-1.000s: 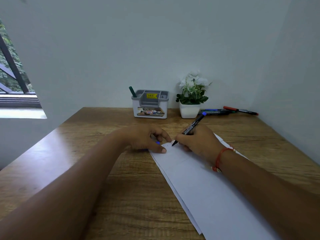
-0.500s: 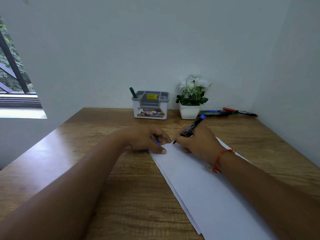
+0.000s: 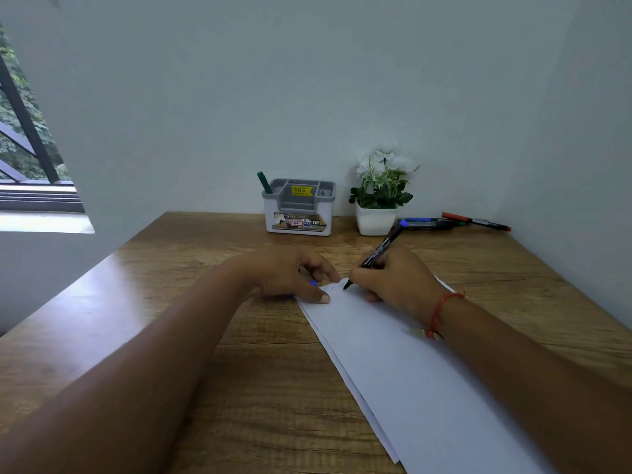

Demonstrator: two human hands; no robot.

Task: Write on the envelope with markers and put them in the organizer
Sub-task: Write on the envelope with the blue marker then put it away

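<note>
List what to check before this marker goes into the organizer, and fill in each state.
1. Marker gripped by the right hand: ok.
2. Tip on the envelope, near its far corner: ok.
3. Envelope pinned down: ok, the left hand presses the corner with its thumb.
4. Writing finished: cannot tell, the marks by the tip are too faint to read.
5. Cap ready: cannot tell. A blue piece sits under the left hand's curled fingers, but it is mostly hidden.
6. Room in the organizer: ok, only a green marker shows, in its left slot.
</note>
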